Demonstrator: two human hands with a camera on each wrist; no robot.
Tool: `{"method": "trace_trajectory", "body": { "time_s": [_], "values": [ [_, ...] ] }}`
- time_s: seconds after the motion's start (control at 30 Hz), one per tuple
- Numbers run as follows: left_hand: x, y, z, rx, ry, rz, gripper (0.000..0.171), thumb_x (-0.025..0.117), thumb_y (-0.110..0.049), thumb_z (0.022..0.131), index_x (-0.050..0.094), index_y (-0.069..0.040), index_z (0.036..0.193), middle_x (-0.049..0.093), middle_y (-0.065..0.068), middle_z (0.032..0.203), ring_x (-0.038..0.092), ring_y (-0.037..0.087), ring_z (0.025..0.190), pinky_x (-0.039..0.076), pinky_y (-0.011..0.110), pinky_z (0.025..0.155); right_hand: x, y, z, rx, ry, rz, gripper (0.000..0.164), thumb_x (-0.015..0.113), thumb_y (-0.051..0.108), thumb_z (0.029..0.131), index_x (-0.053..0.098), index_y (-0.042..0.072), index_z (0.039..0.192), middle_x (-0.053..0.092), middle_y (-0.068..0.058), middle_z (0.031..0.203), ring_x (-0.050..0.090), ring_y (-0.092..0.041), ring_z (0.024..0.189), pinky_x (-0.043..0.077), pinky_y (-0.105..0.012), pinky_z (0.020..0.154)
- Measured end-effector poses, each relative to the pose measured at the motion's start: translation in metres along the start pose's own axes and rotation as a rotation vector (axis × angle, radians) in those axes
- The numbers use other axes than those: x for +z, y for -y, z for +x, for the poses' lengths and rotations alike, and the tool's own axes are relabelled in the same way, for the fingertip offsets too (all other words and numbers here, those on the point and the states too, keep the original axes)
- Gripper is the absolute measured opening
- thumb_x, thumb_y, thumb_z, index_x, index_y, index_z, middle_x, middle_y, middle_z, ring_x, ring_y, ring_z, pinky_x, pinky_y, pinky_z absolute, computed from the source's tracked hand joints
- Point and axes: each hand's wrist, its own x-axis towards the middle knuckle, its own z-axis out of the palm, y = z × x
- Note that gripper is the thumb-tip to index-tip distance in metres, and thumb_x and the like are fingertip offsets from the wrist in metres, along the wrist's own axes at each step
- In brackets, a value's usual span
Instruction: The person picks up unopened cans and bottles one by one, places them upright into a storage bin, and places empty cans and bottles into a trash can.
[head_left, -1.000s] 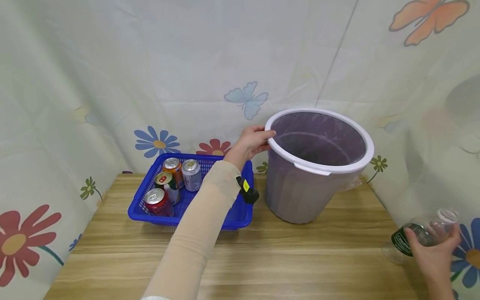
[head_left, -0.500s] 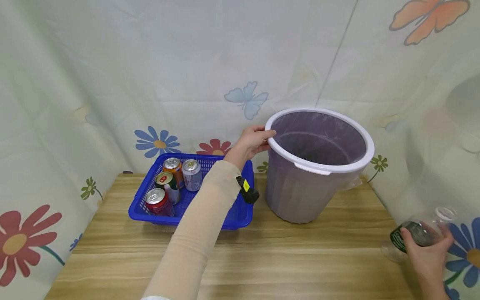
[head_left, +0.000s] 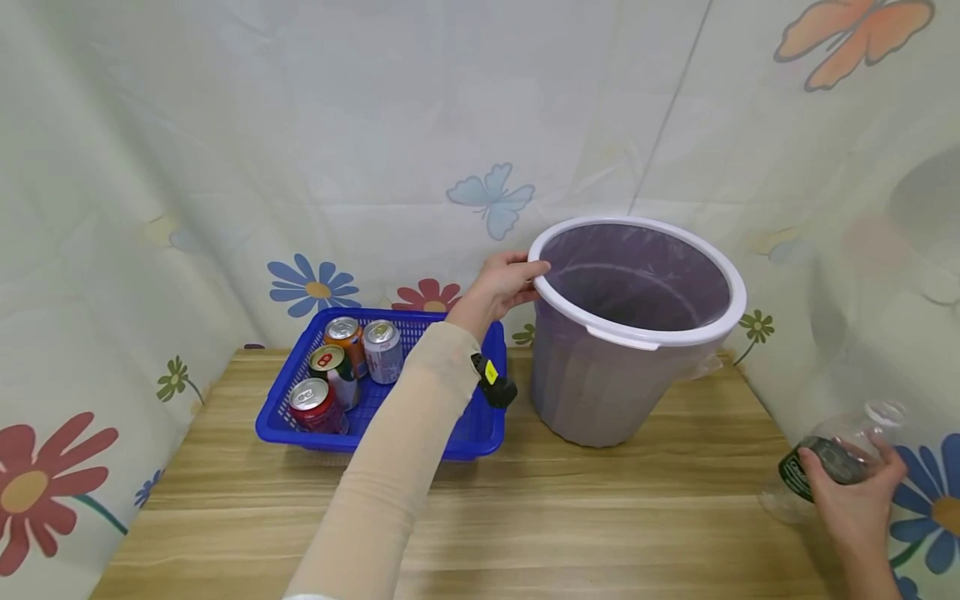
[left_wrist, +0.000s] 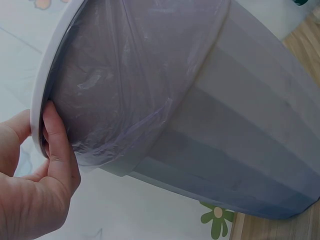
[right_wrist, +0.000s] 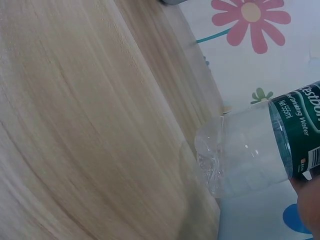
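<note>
My left hand [head_left: 504, 285] grips the white rim [left_wrist: 38, 95] of a grey trash bin [head_left: 600, 392]; fingers lie under the rim in the left wrist view. The bin is lined with a thin clear-purple bag [left_wrist: 120, 65] and leans slightly to the right. At the table's right side, my right hand [head_left: 862, 508] holds a clear plastic water bottle [head_left: 825, 462] with a green label. The bottle is tilted, its neck up and to the right. In the right wrist view the bottle's base [right_wrist: 207, 155] shows near the table edge, with most of the hand out of frame.
A blue plastic basket [head_left: 300, 437] stands left of the bin, partly behind my left arm. Several drink cans [head_left: 318, 406] stand in its left part. The wooden table [head_left: 600, 525] ends against a flower-printed curtain [head_left: 390, 125] at the back and sides.
The right hand has moved slightly left with the bottle, and the bottle's neck has risen a little. The left hand and bin have stayed put.
</note>
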Motion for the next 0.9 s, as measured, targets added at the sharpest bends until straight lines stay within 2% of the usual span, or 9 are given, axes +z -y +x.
{"method": "trace_trajectory", "body": {
  "time_s": [0.03, 0.1, 0.3, 0.47, 0.53, 0.63, 0.7, 0.77, 0.9],
  "values": [
    [0.0, 0.0, 0.0, 0.001, 0.001, 0.0, 0.045, 0.064, -0.016, 0.086, 0.049, -0.007, 0.128, 0.057, 0.018, 0.121, 0.061, 0.014, 0.076, 0.055, 0.027, 0.075, 0.0, 0.005, -0.002, 0.0, 0.004, -0.002, 0.079, 0.071, 0.014, 0.077, 0.021, 0.031, 0.136, 0.043, 0.027, 0.101, 0.042, 0.01, 0.095, 0.028, -0.007, 0.093],
    [0.0, 0.0, 0.0, 0.002, 0.0, -0.002, 0.045, 0.065, -0.016, 0.086, 0.05, -0.007, 0.128, 0.057, 0.018, 0.121, 0.062, 0.015, 0.076, 0.055, 0.027, 0.075, 0.0, 0.001, 0.001, -0.016, -0.001, -0.013, 0.08, 0.071, 0.015, 0.076, 0.021, 0.032, 0.136, 0.043, 0.027, 0.101, 0.041, 0.01, 0.096, 0.028, -0.007, 0.093],
    [0.0, 0.001, 0.0, 0.006, 0.002, 0.006, 0.046, 0.065, -0.017, 0.086, 0.05, -0.007, 0.128, 0.057, 0.017, 0.121, 0.062, 0.015, 0.075, 0.055, 0.027, 0.075, -0.001, -0.043, 0.032, -0.036, 0.029, -0.046, 0.086, 0.077, 0.02, 0.072, 0.02, 0.039, 0.135, 0.045, 0.027, 0.106, 0.041, 0.01, 0.097, 0.03, -0.003, 0.085],
    [-0.001, 0.001, -0.001, 0.007, 0.006, 0.013, 0.045, 0.064, -0.016, 0.087, 0.05, -0.006, 0.129, 0.056, 0.018, 0.122, 0.061, 0.015, 0.075, 0.055, 0.027, 0.074, -0.002, -0.037, 0.034, -0.032, 0.061, -0.054, 0.087, 0.077, 0.018, 0.072, 0.02, 0.038, 0.136, 0.047, 0.027, 0.106, 0.044, 0.006, 0.101, 0.03, -0.006, 0.088],
    [-0.001, 0.001, -0.001, 0.005, 0.008, 0.014, 0.045, 0.063, -0.016, 0.087, 0.049, -0.006, 0.129, 0.056, 0.018, 0.122, 0.061, 0.015, 0.076, 0.055, 0.026, 0.073, -0.001, -0.038, 0.036, -0.058, 0.061, -0.066, 0.087, 0.077, 0.018, 0.072, 0.022, 0.038, 0.135, 0.048, 0.027, 0.105, 0.045, 0.006, 0.1, 0.03, -0.006, 0.088],
    [-0.001, 0.0, 0.0, 0.0, 0.005, 0.008, 0.046, 0.064, -0.016, 0.086, 0.049, -0.007, 0.129, 0.056, 0.018, 0.123, 0.061, 0.015, 0.076, 0.055, 0.026, 0.073, -0.001, -0.02, 0.029, -0.103, 0.071, -0.064, 0.085, 0.077, 0.016, 0.071, 0.024, 0.036, 0.135, 0.049, 0.029, 0.102, 0.044, 0.011, 0.094, 0.031, -0.004, 0.082],
    [-0.001, 0.0, -0.001, -0.004, 0.005, 0.005, 0.046, 0.065, -0.017, 0.086, 0.049, -0.008, 0.129, 0.055, 0.018, 0.123, 0.061, 0.014, 0.076, 0.055, 0.026, 0.074, -0.002, 0.004, 0.019, -0.125, 0.081, -0.06, 0.083, 0.076, 0.012, 0.072, 0.026, 0.032, 0.135, 0.049, 0.029, 0.099, 0.044, 0.012, 0.09, 0.031, -0.002, 0.077],
    [-0.001, -0.001, -0.001, -0.005, 0.005, 0.003, 0.047, 0.065, -0.017, 0.086, 0.049, -0.008, 0.129, 0.056, 0.018, 0.123, 0.061, 0.014, 0.076, 0.055, 0.027, 0.074, -0.004, 0.035, 0.005, -0.108, 0.098, -0.067, 0.08, 0.073, 0.011, 0.074, 0.026, 0.03, 0.135, 0.047, 0.031, 0.096, 0.042, 0.013, 0.088, 0.031, -0.002, 0.076],
    [-0.001, 0.0, 0.0, -0.003, 0.005, 0.002, 0.047, 0.066, -0.017, 0.086, 0.049, -0.007, 0.129, 0.056, 0.018, 0.122, 0.061, 0.014, 0.076, 0.055, 0.027, 0.075, -0.007, 0.058, -0.003, -0.054, 0.124, -0.143, 0.079, 0.073, 0.018, 0.076, 0.024, 0.037, 0.135, 0.043, 0.035, 0.095, 0.04, 0.015, 0.09, 0.029, -0.003, 0.077]
  ]
}}
